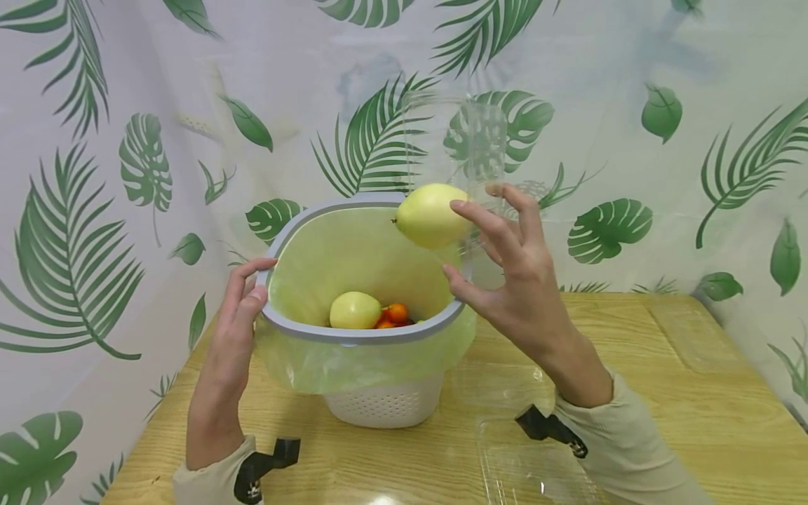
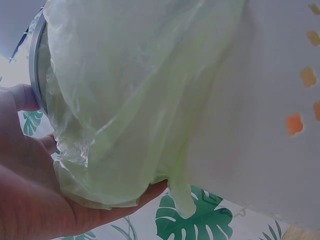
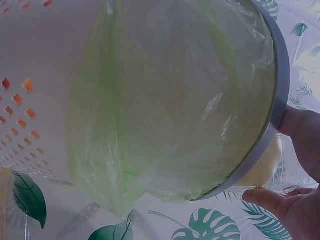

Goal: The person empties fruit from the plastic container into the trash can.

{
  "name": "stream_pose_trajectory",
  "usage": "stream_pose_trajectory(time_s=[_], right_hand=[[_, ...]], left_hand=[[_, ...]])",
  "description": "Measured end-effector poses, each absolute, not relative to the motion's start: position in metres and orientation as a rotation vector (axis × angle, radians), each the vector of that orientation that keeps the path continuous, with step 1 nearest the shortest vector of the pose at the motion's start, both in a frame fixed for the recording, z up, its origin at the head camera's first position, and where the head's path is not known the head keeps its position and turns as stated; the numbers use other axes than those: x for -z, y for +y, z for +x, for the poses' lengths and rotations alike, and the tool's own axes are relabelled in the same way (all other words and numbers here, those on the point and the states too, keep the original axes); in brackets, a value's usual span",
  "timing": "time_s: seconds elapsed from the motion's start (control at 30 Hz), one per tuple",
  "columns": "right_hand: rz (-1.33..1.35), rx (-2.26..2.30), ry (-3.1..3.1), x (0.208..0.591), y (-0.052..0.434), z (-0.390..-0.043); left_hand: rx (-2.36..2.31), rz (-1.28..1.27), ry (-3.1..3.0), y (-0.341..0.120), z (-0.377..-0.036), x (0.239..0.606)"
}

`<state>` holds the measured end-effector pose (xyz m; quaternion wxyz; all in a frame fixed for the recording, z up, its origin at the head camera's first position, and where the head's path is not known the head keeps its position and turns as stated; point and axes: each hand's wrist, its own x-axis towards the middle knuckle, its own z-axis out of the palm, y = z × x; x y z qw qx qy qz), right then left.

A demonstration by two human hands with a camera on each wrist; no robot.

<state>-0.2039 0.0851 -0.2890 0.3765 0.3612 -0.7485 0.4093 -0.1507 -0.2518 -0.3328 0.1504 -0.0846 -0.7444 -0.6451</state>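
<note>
A white perforated waste bin [image 1: 385, 403] with a grey rim stands upright, lined with a thin green plastic bag [image 1: 353, 368] folded over that rim. My left hand [image 1: 236, 330] grips the rim at its left side, fingers under the bag's overhang in the left wrist view. A yellow-green pear-like fruit [image 1: 432, 216] is above the opening on the right. My right hand [image 1: 514, 259] is beside it, holding an upright clear plastic container [image 1: 435, 133]; its thumb is near the rim. Inside the bin lie another yellow-green fruit [image 1: 355, 311] and small orange-red fruits [image 1: 396, 313].
Clear plastic containers lie on the wooden table: one [image 1: 530, 466] near the front, another [image 1: 499, 382] right of the bin, and a flat clear piece [image 1: 701, 337] at the far right. A leaf-patterned sheet [image 1: 606, 126] hangs behind the table.
</note>
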Motion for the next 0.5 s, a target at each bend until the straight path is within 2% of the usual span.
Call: stream_pose_trajectory(time_s=[0.5], right_hand=[[0.980,-0.934,-1.816,0.2858,0.0843,-0.2046]], left_hand=[[1.839,-0.247,-2.145,-0.2515,-0.1498,0.3329]])
